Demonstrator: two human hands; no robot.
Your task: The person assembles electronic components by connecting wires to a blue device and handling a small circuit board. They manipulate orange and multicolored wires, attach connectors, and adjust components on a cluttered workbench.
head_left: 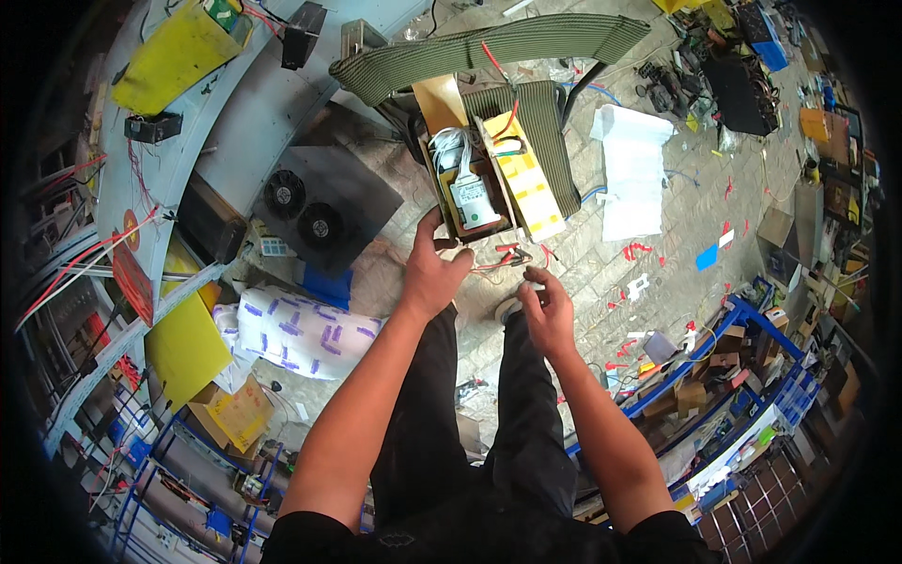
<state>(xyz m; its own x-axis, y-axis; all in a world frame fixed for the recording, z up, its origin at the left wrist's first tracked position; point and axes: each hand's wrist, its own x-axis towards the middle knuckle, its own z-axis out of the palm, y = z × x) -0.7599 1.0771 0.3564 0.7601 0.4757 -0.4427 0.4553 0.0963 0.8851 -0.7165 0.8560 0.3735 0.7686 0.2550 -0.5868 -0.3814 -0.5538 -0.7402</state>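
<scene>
An open cardboard box [515, 233] sits on a green striped chair [545, 108]. Inside it are a white-labelled block [473, 200] and bundled white cables [455, 141]. Along its right side stands a yellow-and-white pack [531, 188], with a red wire [512, 117] rising from its far end. My left hand [436, 271] is around the box's near left corner, fingers at its side, thumb by the front edge. Just off the near edge are small red and black clips [512, 255] on thin wires. Close to them, my right hand [549, 312] has its fingers pinched together; what they hold is hidden.
A dark panel with two fans [324, 202] lies left of the chair. White sheeting [631, 169] covers floor on the right, near scattered red scraps [639, 249]. A purple-marked white bundle [305, 334] lies by my left arm. A blue-framed rack [742, 367] stands right.
</scene>
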